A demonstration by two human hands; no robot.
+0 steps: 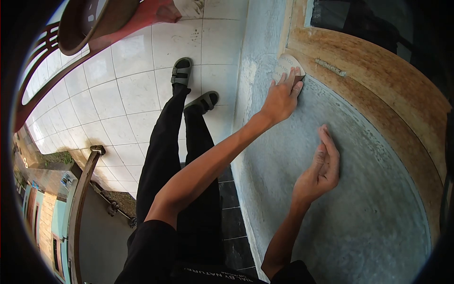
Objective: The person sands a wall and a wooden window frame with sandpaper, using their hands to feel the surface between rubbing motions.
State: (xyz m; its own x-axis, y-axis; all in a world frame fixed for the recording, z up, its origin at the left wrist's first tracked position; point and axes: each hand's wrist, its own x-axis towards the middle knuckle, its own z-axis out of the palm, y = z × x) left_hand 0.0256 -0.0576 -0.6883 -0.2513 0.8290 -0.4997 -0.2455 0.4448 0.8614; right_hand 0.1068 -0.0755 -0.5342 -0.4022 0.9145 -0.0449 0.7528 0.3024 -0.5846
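Note:
My left hand (280, 98) lies palm down on the grey wall (369, 189), just below a wooden window frame (369, 61). Under its fingers is a pale sheet of sandpaper (287, 66) with printing on its back; a brown folded edge shows by the thumb. My right hand (321, 168) is held in front of the wall lower down, with fingers stretched and slightly curved, the palm hollow and nothing in it.
A red plastic chair (113, 40) with a brown bowl (78, 40) on it stands on white floor tiles (132, 90) at upper left. My sandalled feet (182, 71) are near the wall. A dusty metal fitting (331, 67) is on the frame. A wooden rail (81, 199) runs at lower left.

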